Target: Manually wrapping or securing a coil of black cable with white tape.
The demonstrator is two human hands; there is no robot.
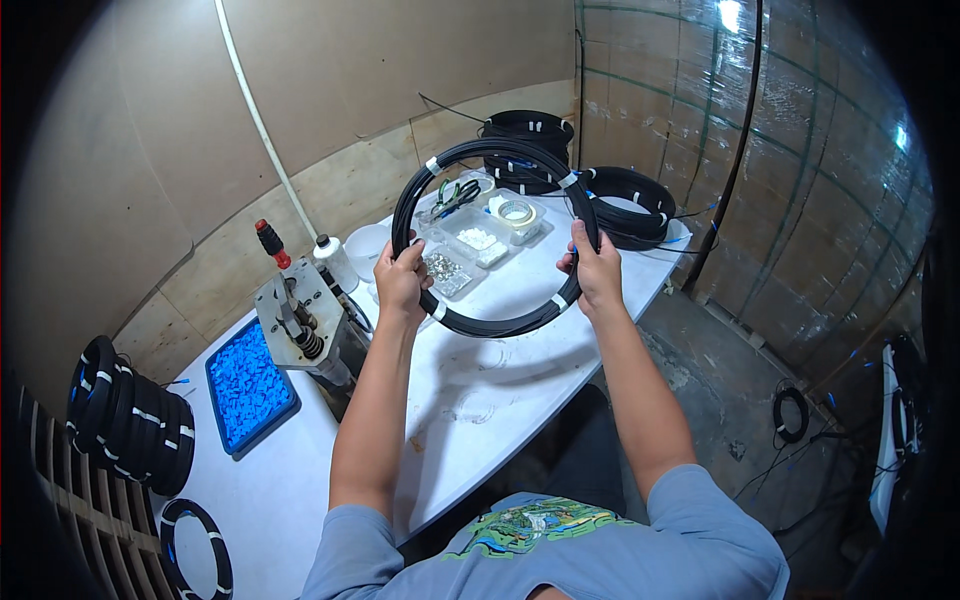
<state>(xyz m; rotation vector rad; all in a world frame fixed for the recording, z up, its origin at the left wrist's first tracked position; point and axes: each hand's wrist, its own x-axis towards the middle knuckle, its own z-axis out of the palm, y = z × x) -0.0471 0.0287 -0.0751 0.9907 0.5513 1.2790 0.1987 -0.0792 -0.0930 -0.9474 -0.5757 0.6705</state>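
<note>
A large coil of black cable (495, 327), bound with several white tape bands, is held up over the white table. My left hand (401, 283) grips its left side and my right hand (597, 268) grips its right side, both with fingers wrapped round it. Through the ring I see a clear tray of white pieces (478, 243), a box of small metal parts (446, 272) and a roll of tape (516, 212). Black-handled pliers or cutters (460, 197) lie near the coil's upper left.
Stacked black coils stand at the back (530, 125) and back right (630, 195); more hang at the left (125, 420). A metal press with a red handle (300, 335) stands beside a tray of blue pieces (247, 385). A white bottle (333, 262) is behind it. Another coil (790, 415) is at floor level, right.
</note>
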